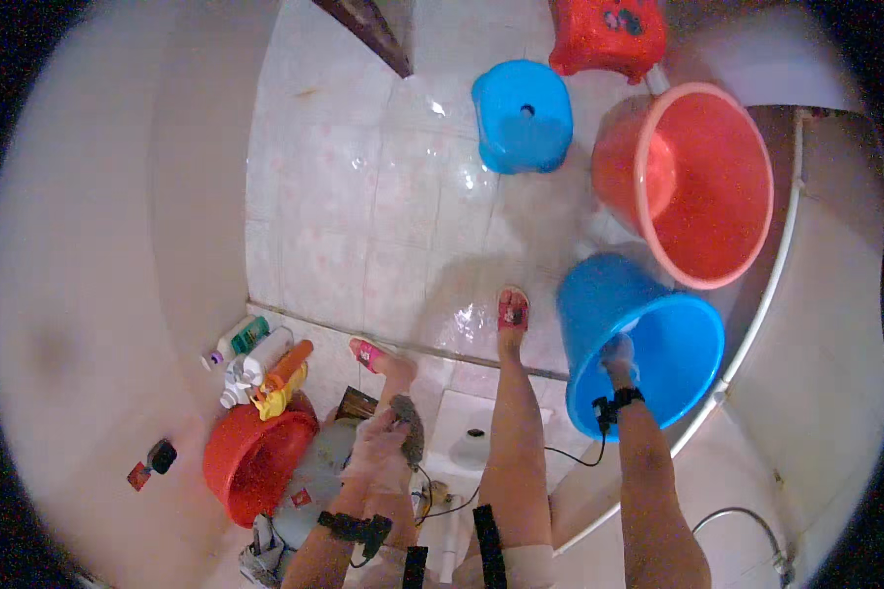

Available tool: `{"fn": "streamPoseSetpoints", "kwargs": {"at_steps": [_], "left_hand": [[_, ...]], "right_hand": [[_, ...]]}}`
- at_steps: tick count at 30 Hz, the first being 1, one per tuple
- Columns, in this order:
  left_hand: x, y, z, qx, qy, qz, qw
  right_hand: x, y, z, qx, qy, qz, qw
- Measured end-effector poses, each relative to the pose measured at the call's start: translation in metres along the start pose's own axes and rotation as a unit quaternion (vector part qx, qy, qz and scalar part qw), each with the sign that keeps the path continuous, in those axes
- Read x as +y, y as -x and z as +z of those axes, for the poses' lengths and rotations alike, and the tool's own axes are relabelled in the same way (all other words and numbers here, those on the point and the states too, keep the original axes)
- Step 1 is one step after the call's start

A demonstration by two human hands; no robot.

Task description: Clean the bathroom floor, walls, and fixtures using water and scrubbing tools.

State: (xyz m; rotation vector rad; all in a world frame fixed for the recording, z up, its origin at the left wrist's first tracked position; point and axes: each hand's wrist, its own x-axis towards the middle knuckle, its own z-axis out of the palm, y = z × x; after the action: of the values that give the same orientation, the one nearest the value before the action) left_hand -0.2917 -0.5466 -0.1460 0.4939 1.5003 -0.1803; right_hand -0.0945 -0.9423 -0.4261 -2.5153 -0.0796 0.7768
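My left hand (380,445), in a clear plastic glove, is closed around a dark grey cloth or scrubber (411,431) beside my left leg. My right hand (619,357) wears a similar glove and reaches past the rim into a tall blue bucket (681,361). Its fingers are blurred against the inner wall, and I cannot tell whether they hold anything. The bucket leans with its mouth towards me.
A large pink-red bucket (707,184) stands beyond the blue one. Near it are a blue stool (523,132) and a red stool (610,33). At left, several bottles (254,353) stand by a red basin (254,464). A white pipe (770,287) runs along the right wall.
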Motion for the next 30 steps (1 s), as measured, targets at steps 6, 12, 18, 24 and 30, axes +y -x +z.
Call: {"fn": "streamPoseSetpoints", "kwargs": {"at_steps": [6,12,18,24,30], "left_hand": [[0.020,-0.015,0.049,-0.068,-0.153,0.118,0.979],[0.156,0.046,0.166,0.029,-0.512,0.350,0.784],[0.276,0.006,0.224,-0.090,-0.462,0.578,0.666],[0.381,-0.035,0.272,-0.165,-0.327,0.345,0.864],[0.420,-0.014,0.283,-0.227,-0.179,0.479,0.829]], "right_hand": [[-0.006,0.008,-0.046,-0.156,0.084,0.022,0.984],[-0.077,0.117,-0.159,-0.093,-0.319,0.273,0.903],[-0.112,0.194,-0.213,0.024,-0.358,0.239,0.902],[-0.242,0.198,-0.254,0.041,-0.397,0.336,0.853],[-0.375,0.172,-0.247,0.050,-0.384,0.364,0.847]]}}
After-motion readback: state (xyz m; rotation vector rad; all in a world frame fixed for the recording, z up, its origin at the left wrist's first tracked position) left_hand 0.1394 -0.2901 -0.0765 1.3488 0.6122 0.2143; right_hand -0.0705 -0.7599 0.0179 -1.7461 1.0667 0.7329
